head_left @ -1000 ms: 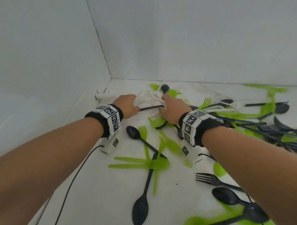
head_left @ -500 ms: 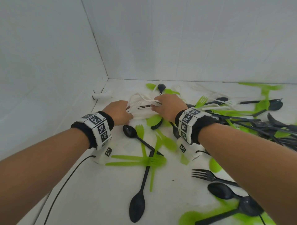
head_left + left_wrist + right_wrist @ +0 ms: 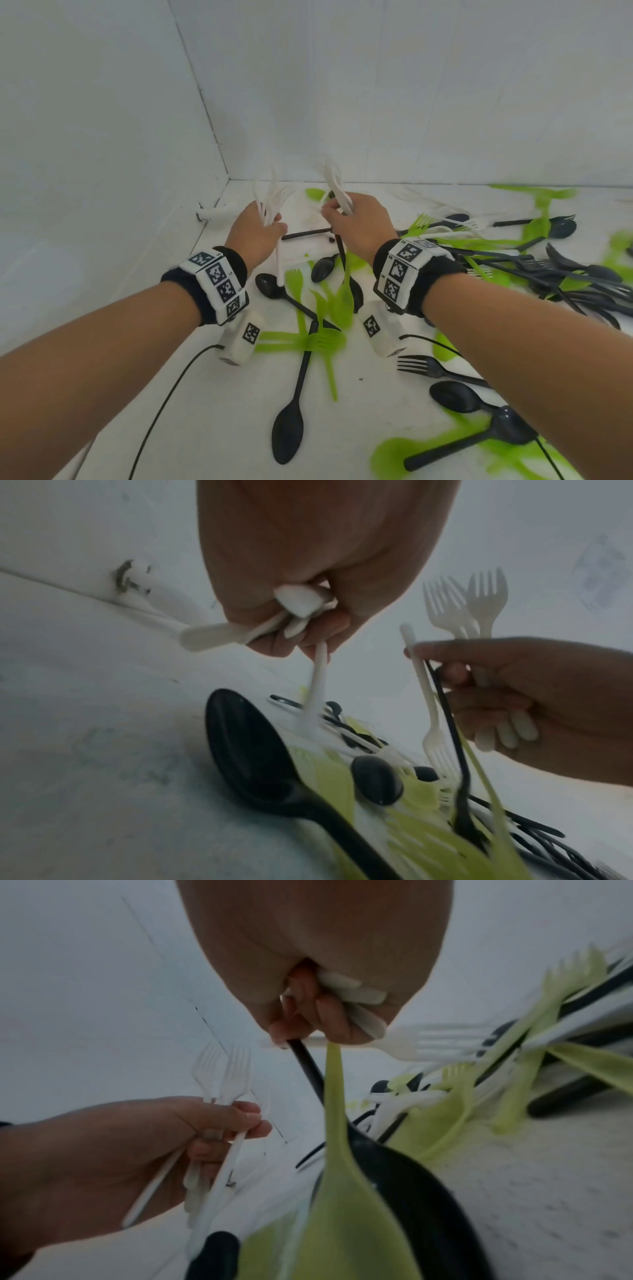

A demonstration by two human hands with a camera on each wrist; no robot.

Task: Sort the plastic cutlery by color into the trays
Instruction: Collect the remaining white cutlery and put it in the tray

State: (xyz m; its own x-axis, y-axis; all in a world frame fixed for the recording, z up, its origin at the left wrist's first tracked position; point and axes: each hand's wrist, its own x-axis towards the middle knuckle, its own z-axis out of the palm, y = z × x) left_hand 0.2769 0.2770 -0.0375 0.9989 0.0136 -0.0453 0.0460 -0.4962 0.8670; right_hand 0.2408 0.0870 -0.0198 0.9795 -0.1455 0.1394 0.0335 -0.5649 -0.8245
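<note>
White walls meet in a corner behind the white worktop (image 3: 212, 404), where black, green and white cutlery lies scattered. Half a second ago both hands were down on the pile of white cutlery; now they are lifted above it. The left hand (image 3: 255, 228) grips a bunch of white forks (image 3: 272, 198), tines up, with one handle hanging down beneath the fist. The right hand (image 3: 359, 222) grips more white forks (image 3: 479, 607) together with a black piece (image 3: 308, 1066) and a green piece (image 3: 337, 1110) dangling below its fingers. Black spoons (image 3: 287, 431) and green forks (image 3: 322, 342) lie nearer than the hands, and a tangle of black and green cutlery (image 3: 548, 270) lies beside the right hand. No tray is in view.
</note>
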